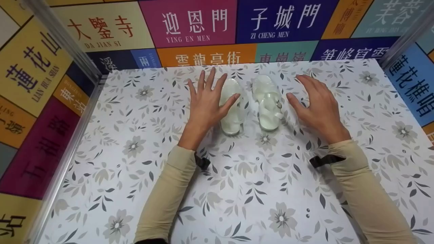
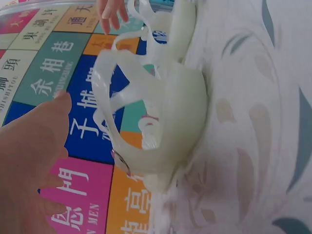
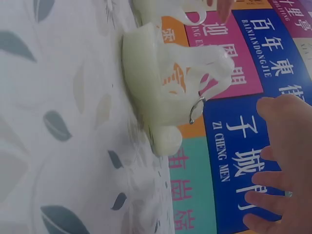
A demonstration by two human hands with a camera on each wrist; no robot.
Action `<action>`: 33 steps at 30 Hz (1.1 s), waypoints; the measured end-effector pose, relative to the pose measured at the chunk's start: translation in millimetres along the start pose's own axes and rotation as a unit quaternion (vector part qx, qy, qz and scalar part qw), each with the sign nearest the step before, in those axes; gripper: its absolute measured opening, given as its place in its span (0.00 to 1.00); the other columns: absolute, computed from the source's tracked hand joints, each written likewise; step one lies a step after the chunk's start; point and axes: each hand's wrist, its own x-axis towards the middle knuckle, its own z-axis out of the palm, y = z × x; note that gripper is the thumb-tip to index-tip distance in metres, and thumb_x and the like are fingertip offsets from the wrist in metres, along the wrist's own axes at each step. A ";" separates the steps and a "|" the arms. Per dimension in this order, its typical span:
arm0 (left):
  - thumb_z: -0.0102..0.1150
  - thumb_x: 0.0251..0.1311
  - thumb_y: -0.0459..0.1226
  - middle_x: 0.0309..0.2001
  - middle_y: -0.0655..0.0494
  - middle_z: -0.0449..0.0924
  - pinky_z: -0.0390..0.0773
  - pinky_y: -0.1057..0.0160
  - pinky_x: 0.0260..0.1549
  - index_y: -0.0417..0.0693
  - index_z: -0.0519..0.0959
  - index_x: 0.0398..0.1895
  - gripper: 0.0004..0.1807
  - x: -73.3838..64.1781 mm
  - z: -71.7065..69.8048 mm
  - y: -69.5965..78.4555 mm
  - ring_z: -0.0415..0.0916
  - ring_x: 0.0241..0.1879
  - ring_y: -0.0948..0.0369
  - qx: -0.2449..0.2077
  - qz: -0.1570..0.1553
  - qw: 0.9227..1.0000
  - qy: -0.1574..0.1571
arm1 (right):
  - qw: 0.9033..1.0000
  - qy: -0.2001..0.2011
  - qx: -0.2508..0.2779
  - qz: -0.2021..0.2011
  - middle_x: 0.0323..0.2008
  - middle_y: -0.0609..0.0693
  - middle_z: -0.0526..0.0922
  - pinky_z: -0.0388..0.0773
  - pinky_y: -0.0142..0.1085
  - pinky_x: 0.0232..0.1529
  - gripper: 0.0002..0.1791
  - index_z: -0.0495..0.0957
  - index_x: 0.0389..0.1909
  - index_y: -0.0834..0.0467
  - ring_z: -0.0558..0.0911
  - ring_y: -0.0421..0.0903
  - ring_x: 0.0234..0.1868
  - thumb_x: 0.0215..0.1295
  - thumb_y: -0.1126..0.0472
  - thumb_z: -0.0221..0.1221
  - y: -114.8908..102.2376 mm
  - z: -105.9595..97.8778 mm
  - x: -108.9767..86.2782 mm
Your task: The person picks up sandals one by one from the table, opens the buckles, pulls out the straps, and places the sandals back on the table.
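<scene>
Two pale green, glossy sandals lie side by side near the table's back edge. Over the left sandal (image 1: pixel 231 127) hovers my left hand (image 1: pixel 206 103), fingers spread, covering part of its left side. The other, right sandal (image 1: pixel 268 118) shows crossed straps and a small metal buckle (image 3: pixel 196 109). To its right, apart from it, my right hand (image 1: pixel 320 108) is held with the thumb away from loosely bent fingers. Neither hand holds anything. In the left wrist view, a gap separates the left hand (image 2: pixel 34 161) from the nearer sandal's straps.
A white table (image 1: pixel 135 189) printed with grey flowers and leaves lies under both sandals. Colourful panels with Chinese lettering (image 1: pixel 195 22) stand behind it and at both sides. Metal posts (image 1: pixel 69 40) rise at the back corners. Black straps (image 1: pixel 327 160) sit around both wrists.
</scene>
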 end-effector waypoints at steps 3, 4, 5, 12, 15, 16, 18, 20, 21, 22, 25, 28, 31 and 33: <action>0.46 0.78 0.68 0.85 0.46 0.61 0.49 0.31 0.84 0.58 0.70 0.81 0.39 -2.1 -3.1 8.4 0.56 0.85 0.42 -0.022 0.028 0.999 0.034 | 1.000 0.017 0.025 -0.007 0.75 0.51 0.77 0.75 0.64 0.68 0.32 0.72 0.78 0.41 0.77 0.59 0.74 0.78 0.37 0.59 -5.0 0.6 -3.4; 0.47 0.79 0.67 0.85 0.46 0.62 0.53 0.34 0.84 0.56 0.71 0.80 0.38 -2.7 -3.4 11.6 0.59 0.84 0.43 -0.032 0.038 0.998 0.041 | 0.999 0.019 0.035 -0.008 0.74 0.51 0.79 0.77 0.62 0.65 0.31 0.73 0.78 0.42 0.79 0.58 0.72 0.79 0.38 0.59 -6.0 0.9 -4.6; 0.48 0.79 0.66 0.84 0.45 0.63 0.57 0.37 0.84 0.54 0.72 0.79 0.37 -3.5 -3.7 15.3 0.61 0.83 0.43 -0.045 0.047 0.997 0.045 | 0.999 0.019 0.045 -0.008 0.73 0.51 0.80 0.79 0.59 0.63 0.30 0.74 0.77 0.43 0.81 0.57 0.69 0.79 0.39 0.59 -6.7 1.4 -5.9; 0.50 0.80 0.63 0.83 0.45 0.64 0.71 0.52 0.79 0.47 0.66 0.82 0.40 -9.9 -1.9 49.3 0.63 0.82 0.50 -0.138 0.072 0.987 -0.024 | 0.993 -0.007 0.119 -0.015 0.69 0.53 0.82 0.76 0.17 0.48 0.27 0.76 0.75 0.51 0.88 0.57 0.59 0.80 0.49 0.61 -2.0 10.5 -13.3; 0.53 0.80 0.60 0.82 0.44 0.65 0.70 0.54 0.80 0.45 0.62 0.84 0.41 -12.7 -0.9 62.9 0.64 0.82 0.51 -0.167 0.079 0.981 -0.056 | 0.990 -0.022 0.138 -0.010 0.69 0.54 0.82 0.76 0.13 0.46 0.26 0.77 0.74 0.53 0.89 0.57 0.58 0.80 0.50 0.61 0.3 15.5 -13.8; 0.54 0.80 0.58 0.82 0.43 0.66 0.68 0.55 0.80 0.43 0.61 0.84 0.41 -13.4 -0.4 66.7 0.65 0.81 0.51 -0.179 0.083 0.978 -0.066 | 0.989 -0.028 0.142 -0.007 0.70 0.54 0.82 0.77 0.14 0.46 0.26 0.77 0.74 0.53 0.89 0.57 0.58 0.80 0.50 0.61 0.6 16.9 -13.8; 0.56 0.80 0.56 0.82 0.43 0.66 0.67 0.57 0.81 0.41 0.59 0.84 0.42 -14.8 0.0 73.9 0.65 0.81 0.51 -0.204 0.085 0.971 -0.091 | 0.987 -0.044 0.151 0.007 0.70 0.53 0.82 0.78 0.16 0.47 0.26 0.77 0.73 0.53 0.89 0.57 0.59 0.80 0.49 0.61 1.1 19.6 -13.1; 0.59 0.79 0.54 0.82 0.43 0.65 0.66 0.58 0.81 0.40 0.57 0.85 0.43 -16.1 0.7 80.7 0.65 0.82 0.52 -0.229 0.083 0.962 -0.123 | 0.985 -0.066 0.160 0.022 0.71 0.54 0.81 0.81 0.21 0.50 0.27 0.76 0.74 0.52 0.88 0.57 0.61 0.80 0.47 0.61 1.4 21.7 -12.9; 0.60 0.78 0.53 0.82 0.42 0.64 0.65 0.58 0.81 0.40 0.56 0.85 0.44 -16.8 1.3 83.9 0.64 0.82 0.52 -0.241 0.079 0.957 -0.139 | 0.982 -0.078 0.167 0.029 0.72 0.55 0.80 0.84 0.26 0.53 0.28 0.76 0.75 0.52 0.88 0.58 0.62 0.80 0.47 0.61 1.4 22.5 -13.2; 0.61 0.78 0.53 0.83 0.42 0.63 0.65 0.58 0.82 0.39 0.55 0.86 0.45 -17.5 1.6 87.0 0.63 0.83 0.52 -0.249 0.076 0.953 -0.156 | 0.980 -0.089 0.175 0.038 0.73 0.54 0.80 0.86 0.31 0.55 0.28 0.75 0.75 0.52 0.87 0.58 0.63 0.80 0.47 0.61 1.4 23.5 -13.4; 0.62 0.77 0.53 0.84 0.40 0.59 0.64 0.57 0.82 0.38 0.51 0.86 0.48 -19.2 4.5 96.2 0.60 0.84 0.51 -0.257 0.067 0.945 -0.191 | 0.973 -0.116 0.190 0.053 0.74 0.55 0.78 0.86 0.45 0.62 0.29 0.74 0.76 0.53 0.85 0.60 0.66 0.81 0.46 0.61 2.2 27.3 -14.7; 0.62 0.76 0.53 0.85 0.36 0.54 0.63 0.56 0.83 0.37 0.48 0.87 0.51 -20.5 8.9 105.0 0.57 0.85 0.49 -0.262 0.056 0.940 -0.213 | 0.967 -0.133 0.207 0.063 0.76 0.55 0.77 0.86 0.37 0.62 0.30 0.73 0.76 0.54 0.85 0.60 0.67 0.81 0.47 0.61 3.7 31.7 -16.4; 0.63 0.76 0.54 0.87 0.33 0.47 0.63 0.55 0.83 0.37 0.43 0.88 0.54 -21.8 14.8 112.0 0.53 0.86 0.47 -0.277 0.035 0.932 -0.233 | 0.960 -0.147 0.230 0.065 0.76 0.55 0.76 0.82 0.22 0.56 0.29 0.73 0.77 0.54 0.83 0.60 0.69 0.81 0.48 0.62 5.2 35.6 -17.5; 0.62 0.76 0.55 0.87 0.31 0.43 0.62 0.52 0.83 0.38 0.40 0.88 0.56 -22.9 20.5 114.9 0.50 0.87 0.45 -0.289 0.020 0.927 -0.240 | 0.956 -0.153 0.242 0.061 0.76 0.57 0.76 0.80 0.19 0.55 0.29 0.73 0.77 0.55 0.82 0.61 0.70 0.81 0.50 0.62 6.3 37.8 -17.9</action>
